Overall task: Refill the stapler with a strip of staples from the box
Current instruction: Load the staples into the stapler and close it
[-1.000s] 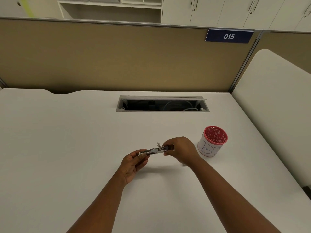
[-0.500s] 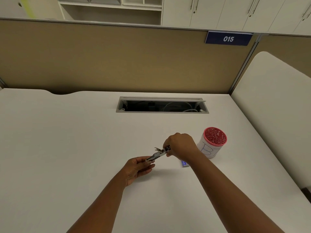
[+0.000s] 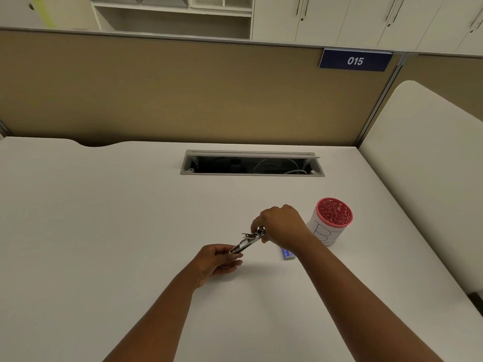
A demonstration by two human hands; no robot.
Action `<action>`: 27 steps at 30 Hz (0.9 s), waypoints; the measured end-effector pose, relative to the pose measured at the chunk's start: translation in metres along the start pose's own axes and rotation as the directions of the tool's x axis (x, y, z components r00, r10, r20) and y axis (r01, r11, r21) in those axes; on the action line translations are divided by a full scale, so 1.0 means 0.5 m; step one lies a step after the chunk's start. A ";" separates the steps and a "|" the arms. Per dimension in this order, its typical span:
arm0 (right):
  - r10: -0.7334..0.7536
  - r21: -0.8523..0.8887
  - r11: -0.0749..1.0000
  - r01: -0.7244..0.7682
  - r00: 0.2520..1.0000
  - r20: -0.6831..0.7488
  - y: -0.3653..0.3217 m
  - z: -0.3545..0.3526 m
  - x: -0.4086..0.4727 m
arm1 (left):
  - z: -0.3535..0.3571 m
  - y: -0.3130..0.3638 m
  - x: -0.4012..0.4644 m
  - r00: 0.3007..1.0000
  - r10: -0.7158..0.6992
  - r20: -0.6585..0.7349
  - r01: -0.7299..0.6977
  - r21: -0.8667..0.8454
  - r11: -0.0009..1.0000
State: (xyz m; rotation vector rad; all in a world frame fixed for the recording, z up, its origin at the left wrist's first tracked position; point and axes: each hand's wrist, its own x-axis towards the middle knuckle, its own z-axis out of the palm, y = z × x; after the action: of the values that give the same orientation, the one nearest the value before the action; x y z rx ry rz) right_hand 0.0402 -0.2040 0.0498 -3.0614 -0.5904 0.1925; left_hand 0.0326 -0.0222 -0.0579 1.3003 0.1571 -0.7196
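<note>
A small silver metal stapler is held above the white desk, tilted with its far end higher. My right hand grips that far, upper end. My left hand pinches the near, lower end between fingertips. A small blue staple box lies flat on the desk just under my right wrist, partly hidden by the forearm. No staple strip can be made out.
A white cup with a red patterned rim stands right of my right hand. An open grey cable tray is set into the desk further back. A tan partition closes the far edge; a white side panel rises at right.
The stapler has tilted from level to slanted: my right hand rose and moved away with its end, and my left hand dropped nearer. The blue box came into view under the right wrist.
</note>
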 end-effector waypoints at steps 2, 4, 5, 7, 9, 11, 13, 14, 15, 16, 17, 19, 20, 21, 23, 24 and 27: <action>-0.003 -0.011 1.000 0.003 1.000 0.001 0.001 -0.001 -0.001 | 0.001 -0.001 -0.001 1.000 -0.006 0.020 0.006 -0.012 1.000; -0.003 -0.012 1.000 0.003 1.000 -0.005 0.002 -0.002 -0.002 | 0.000 -0.001 -0.002 0.999 -0.010 0.037 0.011 -0.038 0.999; 0.002 -0.002 1.000 -0.002 1.000 -0.004 0.002 -0.001 -0.002 | 0.000 -0.001 -0.002 0.999 -0.012 0.041 0.013 -0.043 0.999; 0.012 0.027 1.000 -0.012 1.000 0.003 0.005 0.000 -0.003 | -0.001 0.000 -0.003 0.999 -0.010 0.040 0.012 -0.032 0.999; 0.014 0.064 0.998 -0.014 1.000 0.014 0.008 0.002 -0.006 | -0.002 0.000 -0.004 1.000 0.005 0.021 -0.004 -0.033 0.999; 0.020 0.138 0.990 -0.023 0.999 0.027 0.012 0.005 -0.010 | -0.004 0.001 -0.004 0.999 0.030 -0.024 -0.032 -0.051 0.998; 0.021 0.230 0.973 -0.028 0.999 0.033 0.013 0.006 -0.015 | -0.006 0.003 -0.004 0.996 0.054 -0.065 -0.058 -0.062 0.996; 0.009 0.264 0.964 -0.016 1.000 0.028 0.013 0.007 -0.018 | -0.007 0.005 -0.004 0.995 0.063 -0.077 -0.068 -0.064 0.996; -0.010 0.287 0.958 0.005 1.000 0.016 0.014 0.009 -0.022 | -0.009 0.006 -0.005 0.994 0.072 -0.086 -0.078 -0.067 0.995; -0.031 0.302 0.953 0.030 1.000 -0.004 0.014 0.010 -0.025 | -0.010 0.007 -0.005 0.992 0.081 -0.095 -0.088 -0.073 0.993; -0.049 0.312 0.949 0.055 0.998 -0.027 0.014 0.011 -0.028 | -0.011 0.008 -0.005 0.991 0.091 -0.102 -0.099 -0.081 0.992; -0.070 0.339 0.936 0.089 0.995 -0.068 0.015 0.013 -0.033 | -0.012 0.011 -0.005 0.988 0.106 -0.108 -0.117 -0.096 0.989; -0.065 0.371 0.924 0.092 0.994 -0.085 0.015 0.014 -0.035 | -0.013 0.013 -0.005 0.988 0.109 -0.107 -0.120 -0.100 0.988; -0.052 0.404 0.911 0.088 0.994 -0.100 0.016 0.014 -0.036 | -0.013 0.015 -0.005 0.988 0.111 -0.105 -0.122 -0.103 0.987; -0.045 0.415 0.905 0.094 0.991 -0.126 0.017 0.016 -0.037 | -0.014 0.019 -0.005 0.988 0.114 -0.100 -0.124 -0.104 0.987; -0.054 0.396 0.912 0.105 0.989 -0.137 0.018 0.017 -0.037 | -0.013 0.021 -0.005 0.988 0.118 -0.098 -0.128 -0.105 0.986; -0.092 0.341 0.930 0.138 0.985 -0.147 0.017 0.019 -0.036 | -0.012 0.025 -0.004 0.986 0.131 -0.102 -0.143 -0.119 0.983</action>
State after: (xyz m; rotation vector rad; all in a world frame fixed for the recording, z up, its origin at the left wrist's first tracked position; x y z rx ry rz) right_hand 0.0256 -0.2185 0.0421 -2.6629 -0.6467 0.0847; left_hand 0.0397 -0.0149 -0.0484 1.2123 0.1842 -0.5232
